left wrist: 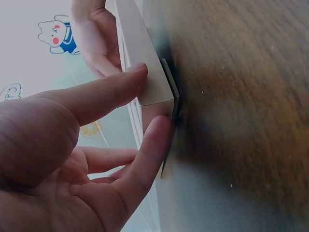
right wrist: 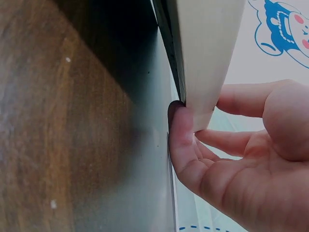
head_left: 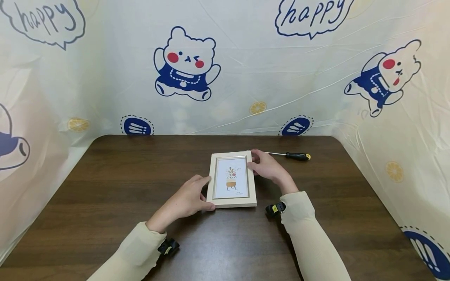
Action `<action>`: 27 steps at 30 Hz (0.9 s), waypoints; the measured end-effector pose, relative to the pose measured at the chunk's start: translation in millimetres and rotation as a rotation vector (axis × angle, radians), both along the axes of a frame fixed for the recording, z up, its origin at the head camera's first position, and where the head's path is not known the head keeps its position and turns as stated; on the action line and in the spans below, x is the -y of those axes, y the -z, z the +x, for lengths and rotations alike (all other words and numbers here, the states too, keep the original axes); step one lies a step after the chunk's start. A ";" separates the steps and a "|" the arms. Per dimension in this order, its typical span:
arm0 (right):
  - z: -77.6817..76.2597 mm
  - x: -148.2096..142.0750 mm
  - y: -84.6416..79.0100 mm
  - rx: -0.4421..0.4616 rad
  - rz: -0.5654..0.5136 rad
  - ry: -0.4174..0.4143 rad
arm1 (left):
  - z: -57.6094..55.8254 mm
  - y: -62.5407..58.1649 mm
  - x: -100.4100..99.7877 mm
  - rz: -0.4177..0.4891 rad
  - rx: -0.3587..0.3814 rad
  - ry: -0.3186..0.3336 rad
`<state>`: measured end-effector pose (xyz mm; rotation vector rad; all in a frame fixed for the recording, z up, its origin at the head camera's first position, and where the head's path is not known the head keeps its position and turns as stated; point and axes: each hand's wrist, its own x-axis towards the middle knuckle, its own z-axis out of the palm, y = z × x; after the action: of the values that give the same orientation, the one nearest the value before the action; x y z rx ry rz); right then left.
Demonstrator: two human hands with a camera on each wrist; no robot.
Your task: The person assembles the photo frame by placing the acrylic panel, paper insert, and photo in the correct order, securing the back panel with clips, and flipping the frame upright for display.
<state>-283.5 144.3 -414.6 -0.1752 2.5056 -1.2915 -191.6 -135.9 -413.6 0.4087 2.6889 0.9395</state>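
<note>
A cream-white picture frame (head_left: 253, 183) lies face up near the middle of the table, around a print of a potted plant (head_left: 231, 179). My left hand (head_left: 188, 197) grips its near-left corner, thumb on the near edge and fingers along the left side. At the far-right corner my right hand (head_left: 268, 166) holds the frame, with one fingertip (right wrist: 182, 125) tucked beneath the edge in the right wrist view. A thin dark backing (left wrist: 170, 82) juts out slightly under the frame's side in the left wrist view, close over the tabletop.
A screwdriver (head_left: 298, 156) with a black and yellow handle lies behind the right hand, its shaft pointing left toward the frame. The dark wooden table (head_left: 123, 187) meets a printed curtain (head_left: 239, 78) at the back and both sides.
</note>
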 end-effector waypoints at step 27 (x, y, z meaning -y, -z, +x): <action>0.8 9.3 7.5 -0.105 0.089 -0.011 | -4.2 6.1 2.5 0.046 -0.050 -0.006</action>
<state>-282.7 135.1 -422.1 -0.2422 2.6399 -1.1926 -195.8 -138.4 -419.7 0.4399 2.7193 1.0072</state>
